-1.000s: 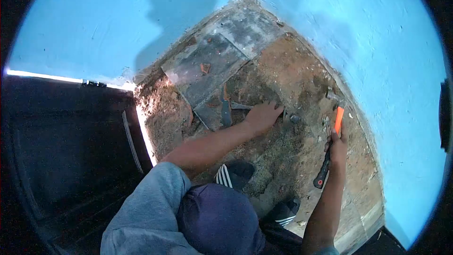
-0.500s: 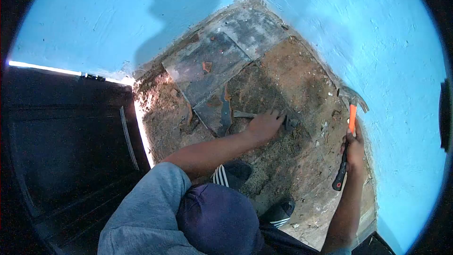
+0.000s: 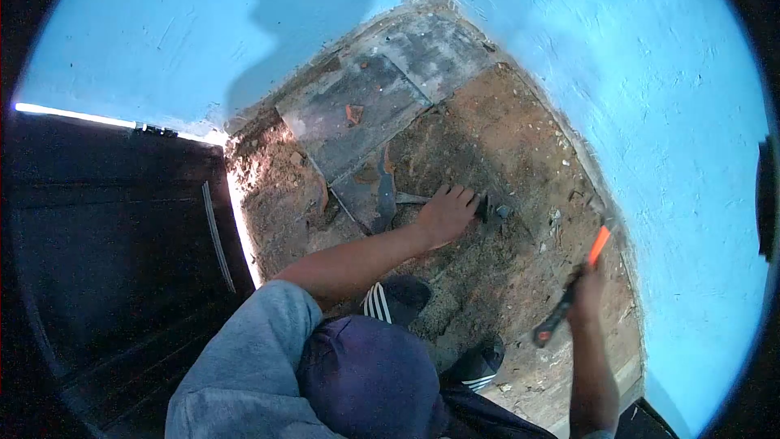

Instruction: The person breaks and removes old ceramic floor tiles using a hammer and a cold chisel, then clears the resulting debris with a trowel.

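My left hand point(image 3: 448, 216) is closed around a chisel point(image 3: 413, 198), which lies low and almost level over the floor. Its flat metal blade points left, with the tip at the edge of a broken grey tile point(image 3: 367, 194); the dark butt end shows past my fingers on the right. In my right hand point(image 3: 587, 294) is a hammer point(image 3: 600, 245) with an orange and black handle. It is raised near the right wall, and its head is smeared by motion. Bare, crumbly soil point(image 3: 455, 146) surrounds the chisel.
Whole grey tiles point(image 3: 341, 126) remain in the corner, with a loose orange-brown shard point(image 3: 354, 115) on one. Blue walls point(image 3: 666, 114) meet behind. A dark door point(image 3: 122, 219) stands at left. My sandalled feet point(image 3: 400, 299) are close below the chisel.
The hammer and my right hand have swung down and slightly left, and the hammer's head has tilted. My left hand has shifted slightly left with the chisel; its tip stays at the tile's edge.
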The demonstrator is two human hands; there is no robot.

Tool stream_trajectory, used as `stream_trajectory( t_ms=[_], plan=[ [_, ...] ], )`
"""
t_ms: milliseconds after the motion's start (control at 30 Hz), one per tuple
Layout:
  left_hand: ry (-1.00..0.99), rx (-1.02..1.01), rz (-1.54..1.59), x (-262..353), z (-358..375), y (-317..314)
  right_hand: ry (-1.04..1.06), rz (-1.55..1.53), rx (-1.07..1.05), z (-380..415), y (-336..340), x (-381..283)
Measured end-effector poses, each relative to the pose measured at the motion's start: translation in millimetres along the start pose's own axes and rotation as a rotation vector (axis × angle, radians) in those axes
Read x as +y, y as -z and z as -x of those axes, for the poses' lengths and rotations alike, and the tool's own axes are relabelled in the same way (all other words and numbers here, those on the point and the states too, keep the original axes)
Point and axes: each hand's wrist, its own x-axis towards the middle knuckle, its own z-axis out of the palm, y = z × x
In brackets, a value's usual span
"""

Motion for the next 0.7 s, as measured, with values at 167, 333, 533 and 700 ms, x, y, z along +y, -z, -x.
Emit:
stream_trajectory(
  t_ms=[167,333,533,700],
  plan=[
    [0.006,-0.055,0.019,1,1,4,-0.145,0.128,-0.349,64,-59,23],
    [0.009,-0.001,0.022,0,2,-4,-0.269,0.037,-0.302,44,-40,10],
    [0.016,-0.007,0.061,1,1,-5,-0.132,-0.118,0.048,-3,9,17],
    [-0.012,0.081,0.027,0,4,1,-0.174,0.040,-0.170,57,-57,40]
  ],
)
